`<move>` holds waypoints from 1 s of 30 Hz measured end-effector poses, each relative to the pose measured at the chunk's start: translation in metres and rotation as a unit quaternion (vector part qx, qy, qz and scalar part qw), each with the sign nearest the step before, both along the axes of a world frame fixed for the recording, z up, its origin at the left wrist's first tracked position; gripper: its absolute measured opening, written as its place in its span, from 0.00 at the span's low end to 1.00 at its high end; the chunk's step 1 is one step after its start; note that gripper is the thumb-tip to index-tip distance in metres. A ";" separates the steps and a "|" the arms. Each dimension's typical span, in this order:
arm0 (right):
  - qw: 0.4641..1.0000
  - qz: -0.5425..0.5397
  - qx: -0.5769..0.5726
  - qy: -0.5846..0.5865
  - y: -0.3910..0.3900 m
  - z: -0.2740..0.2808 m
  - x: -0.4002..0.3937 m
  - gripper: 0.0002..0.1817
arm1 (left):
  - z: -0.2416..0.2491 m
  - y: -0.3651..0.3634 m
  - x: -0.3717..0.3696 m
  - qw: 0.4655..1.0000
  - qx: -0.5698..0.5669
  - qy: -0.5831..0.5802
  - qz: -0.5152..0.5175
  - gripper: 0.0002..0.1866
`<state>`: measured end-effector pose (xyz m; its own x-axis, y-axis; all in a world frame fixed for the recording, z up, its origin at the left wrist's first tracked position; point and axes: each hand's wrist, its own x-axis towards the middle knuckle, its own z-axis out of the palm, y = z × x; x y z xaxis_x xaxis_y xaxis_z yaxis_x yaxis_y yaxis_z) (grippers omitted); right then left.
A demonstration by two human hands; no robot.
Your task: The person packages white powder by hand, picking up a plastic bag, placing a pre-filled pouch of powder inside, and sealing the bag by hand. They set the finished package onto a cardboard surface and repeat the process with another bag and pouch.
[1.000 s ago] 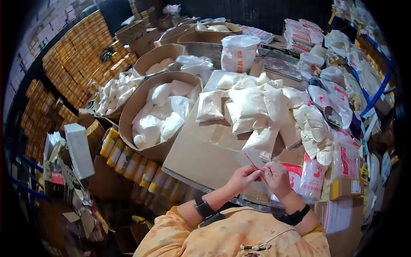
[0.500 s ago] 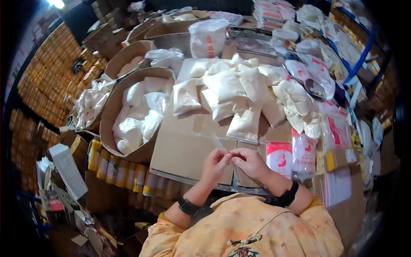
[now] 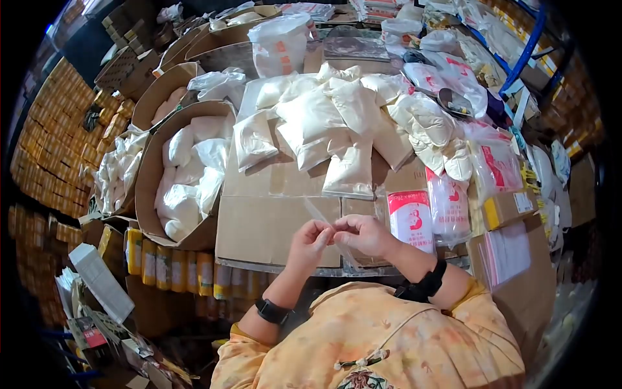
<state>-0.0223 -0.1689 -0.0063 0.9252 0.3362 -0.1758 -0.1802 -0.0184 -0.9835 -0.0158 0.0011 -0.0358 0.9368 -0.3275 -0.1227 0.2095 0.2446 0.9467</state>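
My left hand (image 3: 311,242) and my right hand (image 3: 366,236) meet over the front of the cardboard-covered table (image 3: 272,220). Between them they pinch a thin, translucent plastic strip (image 3: 316,212), with one end pointing up and left past my left fingers and the other slanting down beneath my right hand. Thumbs and fingertips of both hands nearly touch. Beyond the hands lies a heap of clear bags filled with cream-coloured powder (image 3: 312,123). The closest powder bag (image 3: 350,174) lies just past my fingers. Right of my right hand is a red-and-white printed pack (image 3: 411,220).
A cardboard drum (image 3: 144,201) of white filled bags stands left of the table. Cream cloth gloves (image 3: 424,123) and a metal scoop (image 3: 455,102) lie at the right, near more printed plastic packs (image 3: 448,204). Yellow-wrapped bundles (image 3: 163,266) line the front left below the table.
The view has shifted, so the table and bags appear further left and higher. Both hands still pinch the plastic strip close together.
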 end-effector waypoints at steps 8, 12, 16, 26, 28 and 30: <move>0.967 0.071 -0.229 -0.081 -0.005 -0.003 0.012 0.13 | -0.014 0.002 -0.004 0.999 0.027 -0.011 -0.024 0.03; 0.935 0.137 -0.304 -0.118 0.006 0.018 0.017 0.13 | -0.007 0.002 -0.004 0.995 0.067 0.049 -0.056 0.06; 0.937 0.156 -0.292 -0.114 0.019 -0.013 0.028 0.11 | -0.023 0.015 0.000 0.995 0.088 0.040 -0.033 0.10; 0.915 -0.050 -0.383 -0.119 0.005 -0.080 0.074 0.09 | -0.045 0.074 0.031 0.850 0.503 -0.156 -0.015 0.06; 0.885 0.060 -0.436 -0.155 0.000 -0.121 0.074 0.08 | -0.066 0.100 0.042 0.753 0.629 -0.193 -0.007 0.05; 0.909 -0.005 -0.404 -0.106 -0.004 -0.127 0.094 0.11 | -0.067 0.122 0.051 0.779 0.604 -0.160 0.043 0.05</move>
<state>0.0721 -0.1730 -0.1338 0.9693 0.1679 -0.1798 0.0068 -0.7489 -0.6626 0.0353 0.1230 -0.1031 0.9949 -0.0879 -0.0494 -0.0518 -0.8662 0.4970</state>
